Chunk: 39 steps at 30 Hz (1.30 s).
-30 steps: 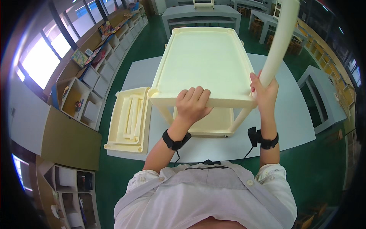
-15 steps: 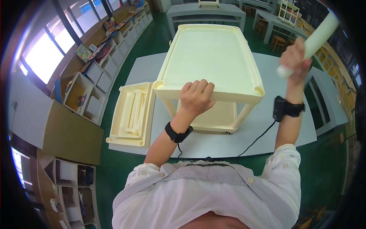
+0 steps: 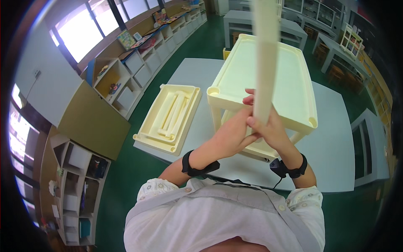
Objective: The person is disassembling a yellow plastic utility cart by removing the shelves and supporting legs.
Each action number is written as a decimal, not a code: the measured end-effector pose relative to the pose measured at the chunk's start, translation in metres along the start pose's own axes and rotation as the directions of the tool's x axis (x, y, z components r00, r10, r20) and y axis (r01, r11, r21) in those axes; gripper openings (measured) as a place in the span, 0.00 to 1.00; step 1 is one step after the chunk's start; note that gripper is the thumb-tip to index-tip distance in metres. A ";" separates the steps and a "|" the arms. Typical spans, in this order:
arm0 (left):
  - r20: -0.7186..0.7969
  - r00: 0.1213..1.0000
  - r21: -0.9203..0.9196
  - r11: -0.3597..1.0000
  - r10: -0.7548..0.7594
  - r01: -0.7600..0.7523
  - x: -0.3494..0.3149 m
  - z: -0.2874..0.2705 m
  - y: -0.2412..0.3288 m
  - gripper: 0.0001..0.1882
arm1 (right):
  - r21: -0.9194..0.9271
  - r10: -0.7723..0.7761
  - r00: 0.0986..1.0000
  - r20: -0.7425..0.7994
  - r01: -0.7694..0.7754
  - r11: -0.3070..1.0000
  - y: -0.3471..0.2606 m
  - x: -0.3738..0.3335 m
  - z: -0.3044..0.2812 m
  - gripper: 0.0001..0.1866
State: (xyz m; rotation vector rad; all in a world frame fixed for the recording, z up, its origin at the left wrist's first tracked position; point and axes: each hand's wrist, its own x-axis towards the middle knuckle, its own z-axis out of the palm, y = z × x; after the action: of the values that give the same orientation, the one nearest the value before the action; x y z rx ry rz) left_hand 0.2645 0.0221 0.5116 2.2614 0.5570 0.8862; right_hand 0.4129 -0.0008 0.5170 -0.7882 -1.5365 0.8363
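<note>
A long, round cream-coloured pole (image 3: 265, 63) stands almost upright before me, its upper part smeared by motion and running out of the top edge. My right hand (image 3: 273, 128) is closed round its lower part. My left hand (image 3: 235, 131) meets it there, thumb in front and fingers partly hidden behind the pole. Just beyond both hands is a cream plastic cart (image 3: 294, 71) with a rimmed top tray, round corner sockets, legs and a lower shelf. To its left lies a stack of cream trays (image 3: 147, 140) with several loose poles (image 3: 176, 115) inside.
The cart and trays rest on a grey table (image 3: 331, 138). More grey tables (image 3: 239, 19) stand farther back. Along the left wall run low shelves (image 3: 138, 63) with bins and a brown-sided cabinet (image 3: 94, 119). A cable hangs from my right wrist band (image 3: 289, 168).
My right hand has brought the pole from the upper right to the middle. My left hand has let go of the cart's front rim and joined it. The view has shifted leftward.
</note>
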 end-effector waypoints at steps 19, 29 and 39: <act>-0.551 0.534 0.533 0.222 -0.641 0.816 -0.190 -0.110 -0.330 0.26 | -0.822 -0.090 0.979 -0.185 -0.103 0.561 0.014 -0.051 -0.141 0.17; -0.532 0.835 0.380 0.920 0.138 0.090 -0.019 -0.033 -0.112 0.26 | -0.790 -0.498 0.804 -0.325 0.059 0.610 0.045 -0.048 -0.116 0.15; -0.312 0.866 0.415 0.876 0.390 -0.245 0.009 0.072 -0.045 0.46 | -0.899 -0.399 0.916 -0.033 0.147 0.412 0.025 -0.042 -0.035 0.16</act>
State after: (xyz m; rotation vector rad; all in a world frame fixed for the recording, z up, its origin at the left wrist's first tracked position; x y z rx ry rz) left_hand 0.3158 0.0300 0.4438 2.5742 0.5544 1.5370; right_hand 0.4538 -0.0208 0.4768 -1.2708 -1.7739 -0.4406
